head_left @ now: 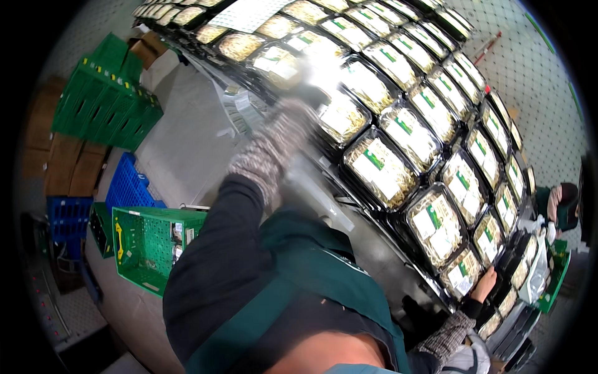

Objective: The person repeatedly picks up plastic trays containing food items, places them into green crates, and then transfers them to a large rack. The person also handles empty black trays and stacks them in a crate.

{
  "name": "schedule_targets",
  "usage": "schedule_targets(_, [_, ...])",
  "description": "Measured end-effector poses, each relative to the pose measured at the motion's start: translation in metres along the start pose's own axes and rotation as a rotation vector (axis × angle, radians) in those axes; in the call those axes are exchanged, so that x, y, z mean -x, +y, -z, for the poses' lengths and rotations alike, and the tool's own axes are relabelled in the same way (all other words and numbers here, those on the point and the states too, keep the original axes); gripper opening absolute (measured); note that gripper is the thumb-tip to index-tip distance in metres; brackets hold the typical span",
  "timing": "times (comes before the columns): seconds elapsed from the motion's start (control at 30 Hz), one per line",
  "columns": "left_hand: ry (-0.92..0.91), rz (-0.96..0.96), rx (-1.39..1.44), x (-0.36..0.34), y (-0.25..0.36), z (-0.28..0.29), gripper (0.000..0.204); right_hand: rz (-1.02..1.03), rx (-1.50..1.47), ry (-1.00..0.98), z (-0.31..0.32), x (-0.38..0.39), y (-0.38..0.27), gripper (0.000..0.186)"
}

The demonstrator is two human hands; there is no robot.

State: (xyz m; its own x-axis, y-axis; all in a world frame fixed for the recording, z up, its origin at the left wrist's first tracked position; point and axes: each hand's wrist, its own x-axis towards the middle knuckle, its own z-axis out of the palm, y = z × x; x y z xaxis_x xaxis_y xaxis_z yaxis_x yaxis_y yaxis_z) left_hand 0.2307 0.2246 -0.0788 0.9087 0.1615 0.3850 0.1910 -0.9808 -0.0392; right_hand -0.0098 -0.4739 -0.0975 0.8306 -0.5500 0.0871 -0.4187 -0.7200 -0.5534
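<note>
Left hand [283, 134], gloved and blurred, reaches a sealed tray [339, 115]; grip unclear; right hand [483, 287] touches another tray [462, 274]

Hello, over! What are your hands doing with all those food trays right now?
Left hand gloved, blurred, reaching over a sealed tray; grip unclear. Right hand fingertips on a tray at the row's near end. Nothing blocking.

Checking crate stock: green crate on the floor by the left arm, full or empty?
Nearly empty. The green crate stands upright with its top open; its mesh floor shows bare, with only a few small pale items at the bottom and near one wall.
</note>
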Motion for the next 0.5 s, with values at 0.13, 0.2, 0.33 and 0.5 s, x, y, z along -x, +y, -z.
schedule_targets(0.13, [-0.18,0.536,0.025,-0.049,-0.134,-0.022,0.059,0.07,-0.042,0.082,0.034,-0.005,-0.027,0.038])
schedule_targets(0.2, [-0.296,0.328,-0.046,-0.06,-0.148,-0.033,0.051,0.134,0.196,0.189,0.067,-0.005,-0.051,0.037])
schedule_targets(0.33, [-0.074,0.308,0.056,-0.066,-0.145,-0.05,0.059,0.345,0.494,0.439,0.111,0.006,-0.105,0.03])
schedule_targets(0.5, [-0.189,0.421,0.076,-0.1,-0.141,-0.074,0.058,0.591,1.295,0.567,0.145,0.007,-0.143,0.032])
